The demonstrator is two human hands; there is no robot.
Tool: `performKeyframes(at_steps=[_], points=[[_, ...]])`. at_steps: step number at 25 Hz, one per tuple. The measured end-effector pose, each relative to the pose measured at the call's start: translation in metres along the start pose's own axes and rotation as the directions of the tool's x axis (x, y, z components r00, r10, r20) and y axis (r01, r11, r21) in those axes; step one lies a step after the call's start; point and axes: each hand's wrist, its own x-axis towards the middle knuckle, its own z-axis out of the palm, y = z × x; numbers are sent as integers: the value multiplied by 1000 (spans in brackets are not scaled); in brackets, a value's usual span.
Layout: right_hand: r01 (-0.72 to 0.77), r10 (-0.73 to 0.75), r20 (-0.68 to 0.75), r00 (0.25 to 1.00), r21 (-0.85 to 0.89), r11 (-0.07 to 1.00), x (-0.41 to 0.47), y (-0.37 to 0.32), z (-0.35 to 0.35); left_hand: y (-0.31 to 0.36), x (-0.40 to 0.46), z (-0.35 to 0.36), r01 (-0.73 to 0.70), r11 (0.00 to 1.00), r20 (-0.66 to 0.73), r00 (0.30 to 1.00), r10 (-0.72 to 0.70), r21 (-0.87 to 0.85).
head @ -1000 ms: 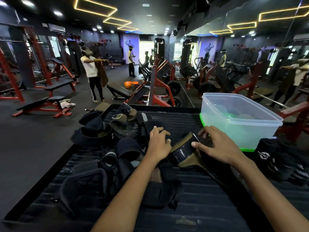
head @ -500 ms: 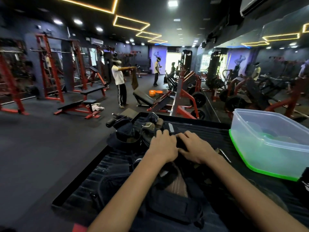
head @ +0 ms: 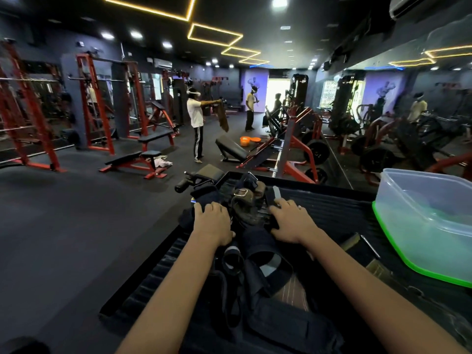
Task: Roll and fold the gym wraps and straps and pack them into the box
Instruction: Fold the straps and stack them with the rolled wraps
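On straps [head: 245, 208] (dark pile): both hands.

— What stands around the flat red-framed bench with black pads [head: 135, 162]?

— Behind it, tall red steel racks [head: 97, 103] line the dark wall. To its right, a person in a white shirt [head: 195, 129] stands on the dark rubber floor [head: 51, 226].

— And overhead?

— A black ceiling with yellow rectangular light strips [head: 214, 34] and round white spotlights. Far beyond the bench, a bright doorway [head: 278, 90] glows.
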Motion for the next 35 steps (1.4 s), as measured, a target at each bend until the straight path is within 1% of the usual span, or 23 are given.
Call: performKeyframes(at_steps=[3,5,7,10,13,15,16,17,18,19,20,21,22,23,24,26,27,28,29,30,33,34,35], points=[[133,-101,-133,986,260,956,12,-11,-11,-3,2,1,-5,1000,-30,1000,5,-18],[191,-141,-152,978,396,898,24,-23,-16,-4,2,2,-3,999,-43,999,1,-52],[165,-133,-101,986,459,873,42,-35,-15,-3,3,3,-3,999,-63,998,0,-53],[85,-103,12,995,471,878,67,-49,-9,-3,1,3,5,998,-68,998,-9,-60],[61,-61,-17,998,540,839,70,-54,-9,-4,0,2,8,997,-70,997,-13,-73],[51,-5,-73,997,635,771,61,-49,-10,-5,1,1,5,994,-102,995,-16,-106],[46,47,-115,992,697,715,56,-46,-11,-5,2,2,-13,990,-139,990,-7,-143],[52,107,-154,982,773,632,49,-41,-13,-4,4,2,-52,979,-189,982,14,-198],[74,165,-178,970,864,499,41,-35,-16,-3,7,2,-100,952,-245,969,28,-288],[109,210,-180,961,945,309,31,-29,-20,-2,9,0,-137,891,-293,956,5,-433],[145,227,-163,960,985,96,21,-23,-25,-1,9,-3,-146,787,-300,953,-51,-599],[167,212,-143,967,981,-96,11,-17,-31,0,8,-6,-142,663,-279,954,-105,-735],[173,179,-133,975,956,-236,0,-10,-36,4,7,-11,-115,533,-213,969,-127,-838],[172,145,-131,981,931,-322,-10,-3,-39,9,7,-15,-80,414,-138,984,-112,-907],[172,123,-135,983,912,-372,-19,2,-41,17,7,-19,-50,301,-75,994,-74,-952],[189,132,-145,981,879,-437,-32,9,-44,33,7,-25,-35,61,-36,999,-18,-998],[208,157,-153,976,867,-453,-37,12,-45,41,7,-28,-46,-62,-46,999,12,-997],[223,181,-155,971,862,-455,-42,16,-45,47,8,-30,-63,-162,-71,997,44,-985],[227,196,-153,969,868,-443,-49,20,-45,52,7,-33,-97,-214,-113,991,65,-972],[219,203,-143,969,879,-423,-58,25,-44,56,6,-34,-129,-231,-153,984,93,-964],[173,219,-101,970,924,-342,-84,35,-38,67,-1,-37,-195,-194,-241,938,251,-961],[169,233,-95,968,931,-324,-90,37,-37,73,-4,-41,-205,-186,-251,928,275,-961],[181,262,-100,960,935,-306,-95,40,-36,83,-9,-44,-216,-175,-256,931,259,-961]])
